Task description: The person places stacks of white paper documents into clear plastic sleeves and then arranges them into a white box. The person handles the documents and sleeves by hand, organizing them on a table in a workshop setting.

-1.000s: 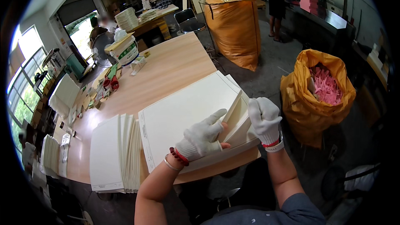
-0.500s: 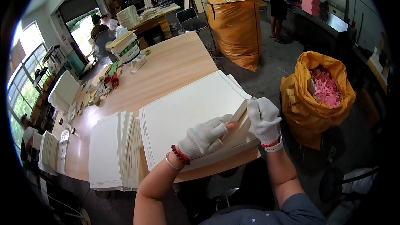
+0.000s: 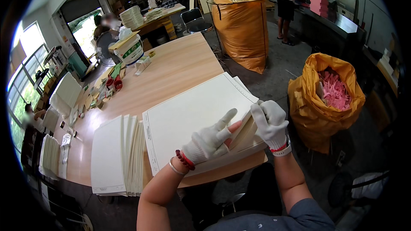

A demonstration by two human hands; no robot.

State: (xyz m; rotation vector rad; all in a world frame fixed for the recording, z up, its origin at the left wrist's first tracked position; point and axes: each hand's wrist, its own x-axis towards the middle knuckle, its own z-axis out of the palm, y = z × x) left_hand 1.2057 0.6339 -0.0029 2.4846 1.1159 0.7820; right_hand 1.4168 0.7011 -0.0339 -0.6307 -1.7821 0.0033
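A stack of large white paper sheets [image 3: 192, 107] with thin printed border lines lies on the near part of the table. My left hand [image 3: 209, 142], in a white glove with a bare fingertip showing, rests on the top sheet. Its fingers are spread, one pointing away from me, and the bare fingertip is next to the lifted right edge. My right hand [image 3: 270, 122], also gloved, is closed at that edge, holding the sheet's corner; its fingertips are partly hidden. To the left, a second fanned stack of sheets [image 3: 109, 156] overhangs the table's near edge.
Tape rolls and tools lie on the table [image 3: 171, 77] at left, near a white bucket [image 3: 129, 51]. An orange sack [image 3: 317, 115] of pink paper strips stands to the right, a taller orange sack [image 3: 242, 32] behind it. People are in the background.
My left hand's fingers have spread, one now stretched out away from the lifted edge. My right hand stays at the corner, shifted slightly left.
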